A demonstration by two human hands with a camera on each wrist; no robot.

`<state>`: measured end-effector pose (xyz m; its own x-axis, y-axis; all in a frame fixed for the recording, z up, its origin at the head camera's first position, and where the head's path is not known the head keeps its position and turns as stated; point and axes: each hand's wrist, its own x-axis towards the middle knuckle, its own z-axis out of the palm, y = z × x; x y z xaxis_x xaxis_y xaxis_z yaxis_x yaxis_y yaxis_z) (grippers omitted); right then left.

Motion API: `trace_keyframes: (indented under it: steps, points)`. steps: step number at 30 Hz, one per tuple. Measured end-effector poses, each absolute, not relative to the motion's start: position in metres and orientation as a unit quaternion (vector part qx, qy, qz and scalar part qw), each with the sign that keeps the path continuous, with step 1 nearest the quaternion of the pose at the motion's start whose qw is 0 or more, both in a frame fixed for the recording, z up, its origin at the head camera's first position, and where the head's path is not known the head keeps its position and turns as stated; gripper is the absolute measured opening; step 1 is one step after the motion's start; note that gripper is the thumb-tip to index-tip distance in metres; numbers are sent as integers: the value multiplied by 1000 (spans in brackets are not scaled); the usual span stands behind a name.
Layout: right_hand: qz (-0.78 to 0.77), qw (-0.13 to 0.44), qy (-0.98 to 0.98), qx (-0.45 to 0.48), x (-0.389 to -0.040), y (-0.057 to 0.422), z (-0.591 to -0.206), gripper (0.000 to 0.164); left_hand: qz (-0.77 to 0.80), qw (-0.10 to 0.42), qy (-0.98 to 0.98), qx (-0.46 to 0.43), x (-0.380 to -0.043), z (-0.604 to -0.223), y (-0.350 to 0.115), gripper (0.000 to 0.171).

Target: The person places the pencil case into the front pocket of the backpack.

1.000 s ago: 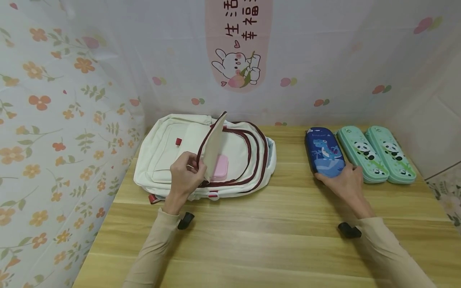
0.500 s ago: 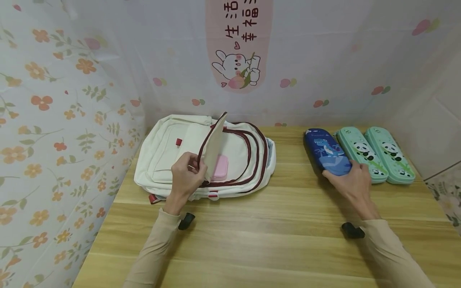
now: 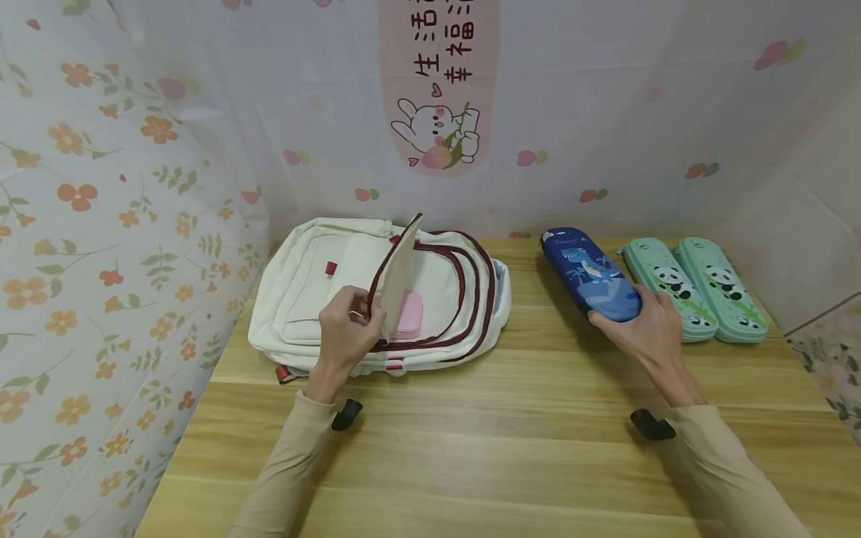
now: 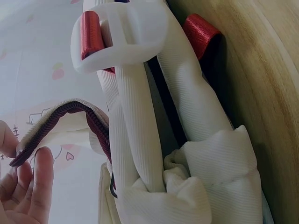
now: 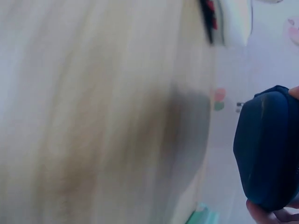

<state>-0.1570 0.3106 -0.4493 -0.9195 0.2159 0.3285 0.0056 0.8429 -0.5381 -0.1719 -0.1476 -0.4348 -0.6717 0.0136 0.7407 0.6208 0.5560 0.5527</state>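
A white backpack [image 3: 309, 291] with dark red zipper trim lies flat on the table. My left hand [image 3: 350, 321] pinches the edge of its front flap [image 3: 398, 276] and holds it raised; in the left wrist view the zipper edge [image 4: 60, 109] runs between thumb and fingers. Inside the opened pocket sits a small pink case [image 3: 409, 314]. At the right, my right hand [image 3: 649, 332] grips the near end of a dark blue pencil case [image 3: 588, 273] with a dinosaur picture. The right wrist view shows this case lifted, its shadow falling on the table.
Two mint green panda pencil cases [image 3: 669, 288] [image 3: 721, 288] lie side by side just right of the blue one. A printed cloth [image 3: 323, 112] hangs behind the wooden table [image 3: 471, 448], and a flowered cloth [image 3: 101, 299] hangs at the left.
My right hand has raised the blue pencil case off the table and shifted it left, away from the green ones. The left hand still holds the flap as before.
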Motion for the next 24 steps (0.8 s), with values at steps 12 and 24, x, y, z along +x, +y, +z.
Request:
trace_keyframes:
  steps: [12, 24]
  points:
    - [293, 142, -945, 42, -165, 265, -420, 83, -439, 356, -802, -193, -171, -435, -150, 6]
    - [269, 94, -948, 142, -183, 221, -413, 86, -448, 357, -797, -193, -169, -436, -151, 5]
